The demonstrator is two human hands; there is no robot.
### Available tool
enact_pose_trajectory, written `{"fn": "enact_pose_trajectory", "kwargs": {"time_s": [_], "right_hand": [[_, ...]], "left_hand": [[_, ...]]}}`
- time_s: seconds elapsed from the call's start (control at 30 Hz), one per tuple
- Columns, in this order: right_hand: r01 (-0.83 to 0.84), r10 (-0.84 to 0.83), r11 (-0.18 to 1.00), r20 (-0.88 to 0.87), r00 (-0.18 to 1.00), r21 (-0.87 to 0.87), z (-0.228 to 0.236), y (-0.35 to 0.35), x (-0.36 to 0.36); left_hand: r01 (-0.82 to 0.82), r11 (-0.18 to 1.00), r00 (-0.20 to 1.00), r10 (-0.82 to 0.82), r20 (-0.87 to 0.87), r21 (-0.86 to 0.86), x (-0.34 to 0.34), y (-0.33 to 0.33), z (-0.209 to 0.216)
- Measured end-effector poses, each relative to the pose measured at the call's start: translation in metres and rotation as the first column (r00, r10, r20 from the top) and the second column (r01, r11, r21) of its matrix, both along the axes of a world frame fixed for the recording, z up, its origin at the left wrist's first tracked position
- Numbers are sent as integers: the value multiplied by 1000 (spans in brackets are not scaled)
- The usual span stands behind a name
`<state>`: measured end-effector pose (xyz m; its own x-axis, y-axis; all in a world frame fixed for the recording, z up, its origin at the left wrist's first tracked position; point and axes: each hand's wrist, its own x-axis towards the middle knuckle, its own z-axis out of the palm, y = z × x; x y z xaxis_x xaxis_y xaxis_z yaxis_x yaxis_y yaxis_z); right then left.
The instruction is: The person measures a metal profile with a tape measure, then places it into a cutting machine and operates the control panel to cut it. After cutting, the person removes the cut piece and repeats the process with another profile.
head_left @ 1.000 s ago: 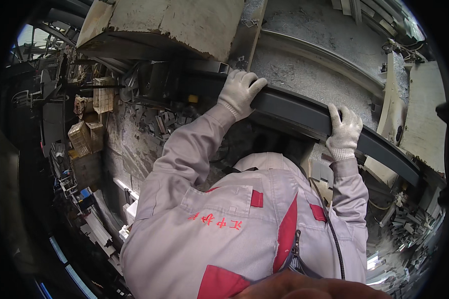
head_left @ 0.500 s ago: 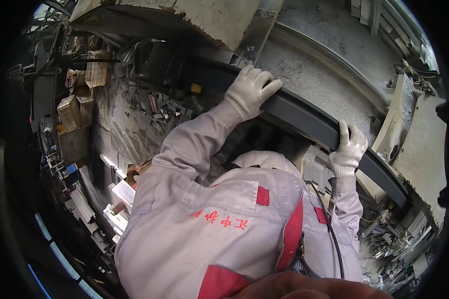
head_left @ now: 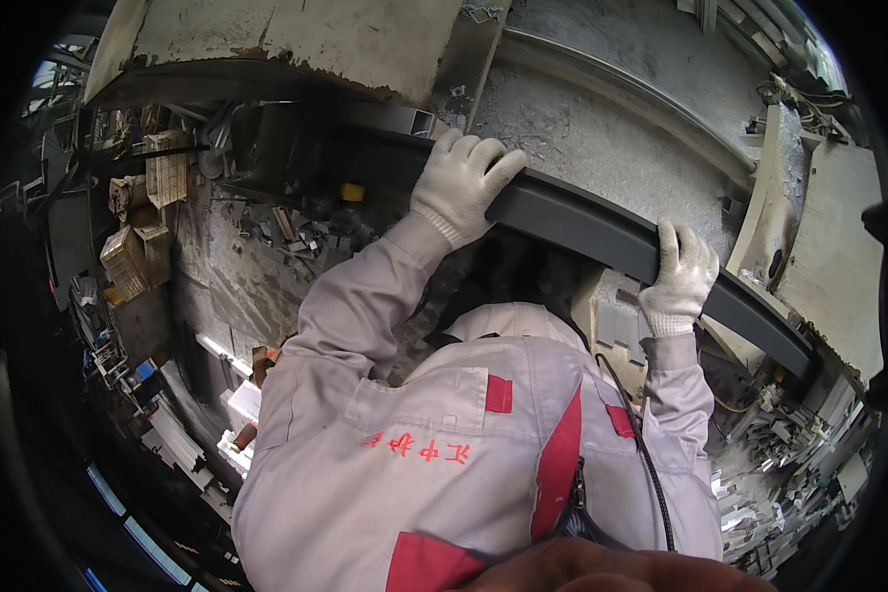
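A long dark grey profile bar (head_left: 577, 225) runs across in front of my body, sloping from the upper left down to the right. My left hand (head_left: 464, 187), in a white knit glove, is closed over its far edge, thumb spread to the right. Farther along to the right, my right hand (head_left: 681, 276), gloved the same way, wraps its fingers over the bar's top. The left end of the bar fades into dark shadow. Beside my left fingertips the open end of a hollow metal tube (head_left: 422, 122) shows.
Beyond the bar lies a dusty grey work surface (head_left: 592, 118) with a raised rail. Worn pale panels (head_left: 296, 44) stand at the far left, another (head_left: 839, 237) at the right. Metal offcuts (head_left: 291, 232) litter the floor at left, more scrap (head_left: 789, 444) at lower right. Wicker-like baskets (head_left: 168, 166) are stacked farther left.
Both hands keep their hold on the bar. The hands and most of the surroundings sit slightly farther left in the picture, largely from a shift of the view.
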<state>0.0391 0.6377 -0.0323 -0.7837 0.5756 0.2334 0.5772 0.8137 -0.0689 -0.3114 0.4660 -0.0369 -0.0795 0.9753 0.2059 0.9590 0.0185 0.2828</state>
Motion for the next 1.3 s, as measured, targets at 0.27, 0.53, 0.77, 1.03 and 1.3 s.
{"fn": "enact_pose_trajectory", "kwargs": {"time_s": [0.27, 0.53, 0.77, 1.03, 1.3], "right_hand": [[-11, 10, 998, -23, 1000, -61, 5, 3, -7], [-11, 9, 999, -54, 999, -50, -1, 6, -9], [-25, 22, 999, -67, 998, -43, 1, 9, -20], [69, -58, 975, 59, 997, -211, 10, 8, 0], [111, -126, 984, -112, 986, -139, 0, 6, -1]], "left_hand": [[-35, 998, 998, 37, 45, -52, 2, 5, 3], [-41, 999, 997, 42, 72, -11, -1, 10, 0], [-22, 998, 992, 29, 126, -52, -6, 10, -6], [71, 995, 997, -73, 14, 69, 4, 29, -4], [147, 985, 983, -134, -127, 94, 13, 32, -5]]}}
